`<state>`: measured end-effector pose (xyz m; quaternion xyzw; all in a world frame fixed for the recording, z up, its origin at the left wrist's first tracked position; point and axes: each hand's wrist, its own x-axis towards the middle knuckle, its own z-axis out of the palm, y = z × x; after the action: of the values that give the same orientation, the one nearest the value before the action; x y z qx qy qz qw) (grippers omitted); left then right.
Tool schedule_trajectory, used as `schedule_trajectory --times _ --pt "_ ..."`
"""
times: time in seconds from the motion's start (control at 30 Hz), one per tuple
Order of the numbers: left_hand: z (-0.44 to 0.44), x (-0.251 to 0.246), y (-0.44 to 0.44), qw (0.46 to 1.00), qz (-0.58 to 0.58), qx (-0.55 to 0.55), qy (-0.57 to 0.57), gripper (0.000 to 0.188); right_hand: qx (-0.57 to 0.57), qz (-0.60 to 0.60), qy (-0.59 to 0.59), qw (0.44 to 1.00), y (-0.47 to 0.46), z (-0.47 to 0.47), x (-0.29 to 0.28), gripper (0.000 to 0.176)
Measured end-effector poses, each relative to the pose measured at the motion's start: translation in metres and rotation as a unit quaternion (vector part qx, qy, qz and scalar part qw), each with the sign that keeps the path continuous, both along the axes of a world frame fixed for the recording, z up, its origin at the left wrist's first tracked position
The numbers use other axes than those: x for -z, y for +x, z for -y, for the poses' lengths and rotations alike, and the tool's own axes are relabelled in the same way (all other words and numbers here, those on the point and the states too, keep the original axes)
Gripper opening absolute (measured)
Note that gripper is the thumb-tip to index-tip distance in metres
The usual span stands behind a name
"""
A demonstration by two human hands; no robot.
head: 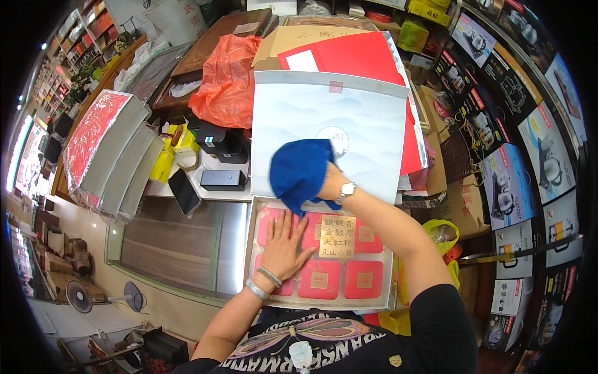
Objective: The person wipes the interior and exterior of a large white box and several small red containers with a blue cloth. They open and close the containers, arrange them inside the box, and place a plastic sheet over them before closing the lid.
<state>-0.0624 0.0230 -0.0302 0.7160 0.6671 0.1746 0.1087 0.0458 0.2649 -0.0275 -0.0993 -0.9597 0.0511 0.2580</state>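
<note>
A gift box stands open before me, its pale lid [289, 107] with a cloud-like pattern raised behind the tray. My right hand [332, 183], with a wristwatch, holds a blue cloth [299, 173] against the lid's inner face, covering part of it. My left hand [286, 248], wearing a beaded bracelet and a bangle, lies flat with fingers spread over the left part of the tray [390, 280]. Red square packets [318, 279] fill the tray in rows. A gold card [337, 237] bearing writing lies over the upper packets, right of my left hand.
Left of the lid are an orange-red plastic bag [226, 84], a dark box [223, 180], a black phone-like device [184, 191] and plastic-wrapped boxes [110, 149]. Red folders [355, 51] lie behind it. Stacked product cartons [507, 187] line the right side.
</note>
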Motion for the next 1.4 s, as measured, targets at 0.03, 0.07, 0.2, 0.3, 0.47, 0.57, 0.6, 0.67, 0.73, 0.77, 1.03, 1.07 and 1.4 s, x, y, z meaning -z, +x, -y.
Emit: schedule_trajectory --times 0.03,0.07,0.2,0.3,0.47,0.57,0.6,0.67,0.73,0.77,1.03,1.07,1.4 --pt "0.000 0.002 0.000 1.000 -0.013 0.000 -0.009 0.079 -0.026 -0.006 0.037 0.999 -0.024 0.000 0.004 0.033" --pt "0.000 0.005 -0.001 1.000 -0.020 0.001 -0.004 0.080 -0.053 -0.042 0.051 0.996 -0.046 0.006 0.002 0.034" --pt "0.002 0.004 0.000 1.000 -0.020 -0.016 0.007 0.080 -0.081 -0.092 0.074 0.990 -0.087 0.023 0.005 0.036" --pt "0.002 0.003 0.000 0.999 -0.030 -0.025 0.013 0.080 -0.105 -0.076 0.024 0.991 -0.066 0.024 -0.008 0.034" --pt "0.003 0.003 -0.001 0.999 -0.038 -0.019 0.005 0.079 0.060 0.016 -0.023 0.998 0.033 -0.007 -0.003 0.034" --pt "0.006 0.003 -0.002 0.999 -0.048 -0.018 0.002 0.080 0.213 0.011 -0.065 0.975 0.105 -0.039 -0.018 0.035" --pt "0.006 0.003 -0.002 0.998 -0.052 -0.018 -0.001 0.080 0.236 -0.019 -0.059 0.970 0.122 -0.051 -0.033 0.036" --pt "0.004 0.003 0.001 0.999 -0.052 -0.011 -0.003 0.080 0.292 -0.062 -0.029 0.954 0.153 -0.073 -0.059 0.039" --pt "0.002 0.003 0.001 0.999 -0.050 -0.006 0.000 0.080 0.345 -0.070 -0.015 0.936 0.165 -0.090 -0.065 0.041" --pt "0.002 0.003 0.001 0.999 -0.050 -0.004 0.000 0.080 0.370 -0.063 -0.025 0.927 0.168 -0.099 -0.062 0.042" --pt "0.005 0.003 0.003 0.999 -0.050 -0.012 -0.004 0.080 0.346 -0.102 -0.035 0.932 0.149 -0.052 -0.023 0.042" --pt "0.005 0.003 0.003 0.999 -0.047 -0.013 0.001 0.080 0.338 -0.072 -0.052 0.937 0.154 -0.043 -0.018 0.046" --pt "0.004 0.006 0.003 0.999 -0.046 -0.017 0.012 0.080 0.321 -0.057 -0.136 0.936 0.193 0.022 0.035 0.060"
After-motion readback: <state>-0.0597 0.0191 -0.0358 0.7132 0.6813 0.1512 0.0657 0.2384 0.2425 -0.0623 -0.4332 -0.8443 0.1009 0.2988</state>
